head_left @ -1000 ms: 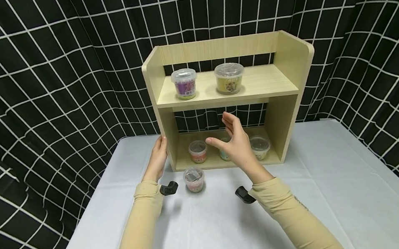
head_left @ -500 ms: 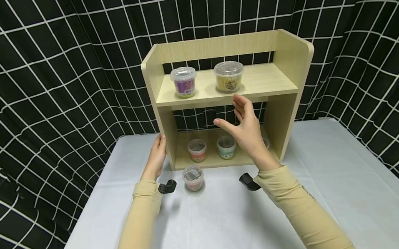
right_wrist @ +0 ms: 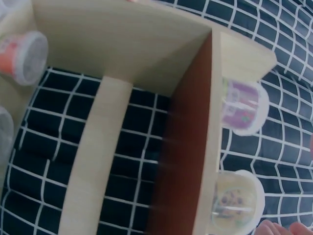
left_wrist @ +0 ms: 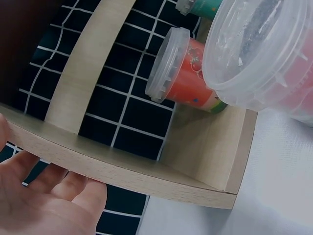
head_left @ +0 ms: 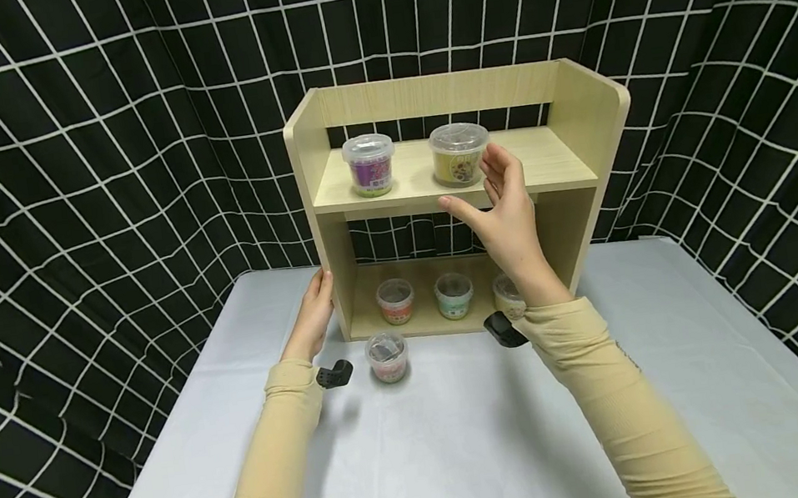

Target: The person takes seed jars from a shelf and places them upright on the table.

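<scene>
At the left side panel of a small wooden shelf, my left hand grips the edge; in the left wrist view its fingers lie along the outer face. My right hand is raised before the upper board, thumb and fingers spread, holding nothing. Its fingertips are right beside a clear-lidded tub with a yellow label; whether they touch it is unclear. In the right wrist view, fingertips show near that tub's lid. A purple-labelled tub stands to its left.
On the lower board stand a red tub, a teal tub and a pale tub partly behind my right wrist. A pink tub sits on the white-covered table in front. Black gridded cloth surrounds everything.
My right hand has risen from the lower compartment, moving up and right to the yellow-labelled tub, uncovering the teal tub. My left hand stays at the side panel.
</scene>
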Motion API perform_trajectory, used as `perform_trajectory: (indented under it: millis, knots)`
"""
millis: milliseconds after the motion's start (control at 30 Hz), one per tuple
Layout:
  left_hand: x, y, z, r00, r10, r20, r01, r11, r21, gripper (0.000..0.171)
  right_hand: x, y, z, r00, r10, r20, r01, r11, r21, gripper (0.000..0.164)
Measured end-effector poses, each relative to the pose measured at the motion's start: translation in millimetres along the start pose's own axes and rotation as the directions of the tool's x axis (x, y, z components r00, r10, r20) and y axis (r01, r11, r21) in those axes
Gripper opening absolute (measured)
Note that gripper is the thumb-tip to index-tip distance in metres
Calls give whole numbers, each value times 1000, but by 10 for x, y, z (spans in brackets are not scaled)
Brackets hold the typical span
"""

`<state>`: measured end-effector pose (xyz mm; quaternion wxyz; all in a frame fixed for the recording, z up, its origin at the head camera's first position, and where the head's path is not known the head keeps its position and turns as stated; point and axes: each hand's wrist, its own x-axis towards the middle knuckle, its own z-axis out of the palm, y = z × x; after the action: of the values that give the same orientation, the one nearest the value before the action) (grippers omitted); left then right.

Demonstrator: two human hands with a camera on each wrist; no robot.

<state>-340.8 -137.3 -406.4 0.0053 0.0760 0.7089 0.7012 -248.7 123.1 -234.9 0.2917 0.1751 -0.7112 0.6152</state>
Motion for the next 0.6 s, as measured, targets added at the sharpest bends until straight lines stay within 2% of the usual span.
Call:
perform_trajectory:
  millis: [133, 267, 367, 500, 600]
  knots:
    - [9, -15, -2, 1000, 22, -1, -22, 1000, 13, 63, 73, -69, -36, 1000, 5, -15, -6, 1000, -22, 75]
    - [-77, 116, 30, 1000, 14, 10, -14, 1000, -9, 57, 127, -97, -53, 999, 27, -30, -29, 998, -56, 76]
    - [-135, 200, 48, 1000, 7, 24, -7, 1000, -16, 54, 207, 11, -82, 998, 33, -44, -37, 996, -86, 79]
    - [-129, 178, 47, 1000, 8, 26, -8, 1000, -25, 54, 318, 179, -130, 998, 25, -54, -32, 991, -132, 82]
    - [-100, 132, 37, 1000, 5, 22, -4, 999, -35, 55, 366, 201, -142, 998, 24, -55, -32, 987, -160, 82]
